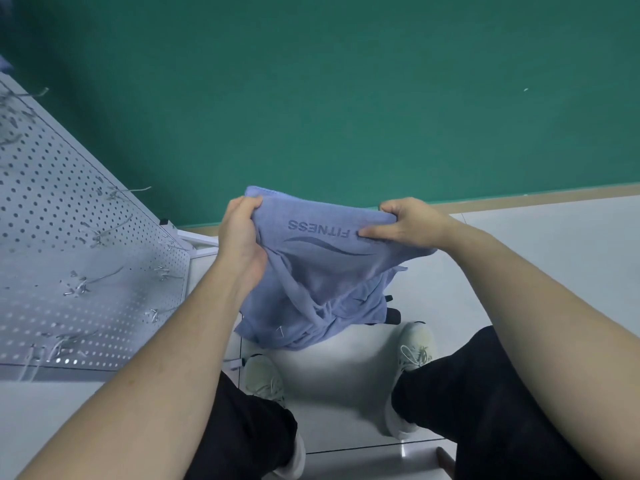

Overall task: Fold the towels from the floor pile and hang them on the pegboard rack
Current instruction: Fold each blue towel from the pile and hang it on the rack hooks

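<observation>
A light blue towel (322, 271) with a dark "FITNESS" print hangs in front of me above the floor. My left hand (240, 237) grips its upper left edge, fingers curled over the cloth. My right hand (408, 223) pinches the upper right edge, thumb on the printed side. The lower part of the towel droops in crumpled folds between my feet. The white pegboard rack (69, 244) with several metal hooks stands to my left.
A green wall (346, 98) rises ahead, with a wooden skirting at its foot. The floor (554, 244) is pale tile. My two white shoes (263, 375) and dark trouser legs are below. A dark object (393, 315) peeks out behind the towel.
</observation>
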A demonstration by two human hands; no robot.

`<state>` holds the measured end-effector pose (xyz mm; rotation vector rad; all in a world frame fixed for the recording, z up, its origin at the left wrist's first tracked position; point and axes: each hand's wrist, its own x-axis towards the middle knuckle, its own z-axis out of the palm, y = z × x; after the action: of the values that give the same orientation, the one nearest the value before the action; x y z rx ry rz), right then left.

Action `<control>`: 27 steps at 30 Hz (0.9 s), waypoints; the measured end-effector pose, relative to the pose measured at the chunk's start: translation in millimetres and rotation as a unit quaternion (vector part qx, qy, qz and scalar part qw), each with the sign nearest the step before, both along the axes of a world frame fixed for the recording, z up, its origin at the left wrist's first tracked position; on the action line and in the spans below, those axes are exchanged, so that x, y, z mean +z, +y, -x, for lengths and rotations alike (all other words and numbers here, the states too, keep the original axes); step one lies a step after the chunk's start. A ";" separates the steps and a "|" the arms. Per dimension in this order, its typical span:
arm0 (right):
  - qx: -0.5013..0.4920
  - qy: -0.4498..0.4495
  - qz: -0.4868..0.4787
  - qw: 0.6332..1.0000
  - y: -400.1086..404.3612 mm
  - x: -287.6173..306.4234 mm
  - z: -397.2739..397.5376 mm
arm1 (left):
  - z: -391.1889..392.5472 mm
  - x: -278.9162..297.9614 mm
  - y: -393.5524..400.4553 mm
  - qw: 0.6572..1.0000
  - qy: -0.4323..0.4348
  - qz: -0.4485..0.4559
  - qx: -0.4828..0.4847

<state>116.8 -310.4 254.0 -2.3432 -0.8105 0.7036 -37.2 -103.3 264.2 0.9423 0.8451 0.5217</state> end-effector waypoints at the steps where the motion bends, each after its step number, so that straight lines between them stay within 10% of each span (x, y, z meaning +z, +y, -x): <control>1: 0.002 0.002 0.016 1.000 -2.0 -0.1 -1.6 | 0.3 -1.9 1.8 1.000 0.019 -0.021 0.005; 11: -0.117 0.158 -0.145 0.970 -20.0 -11.0 -11.8 | 3.1 -16.1 19.0 0.984 0.069 -0.166 0.018; 17: -0.131 0.071 -0.099 0.984 -16.9 -13.8 -14.0 | 0.2 -22.8 23.8 0.955 0.113 -0.273 0.034; 27: -0.262 0.181 -0.100 0.943 -6.7 -8.3 -11.8 | -5.0 -26.8 10.7 0.991 0.098 -0.094 -0.004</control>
<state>128.6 -317.2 245.6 -2.0232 -0.0769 0.7400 -32.2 -92.6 237.3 1.1825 0.9805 0.5143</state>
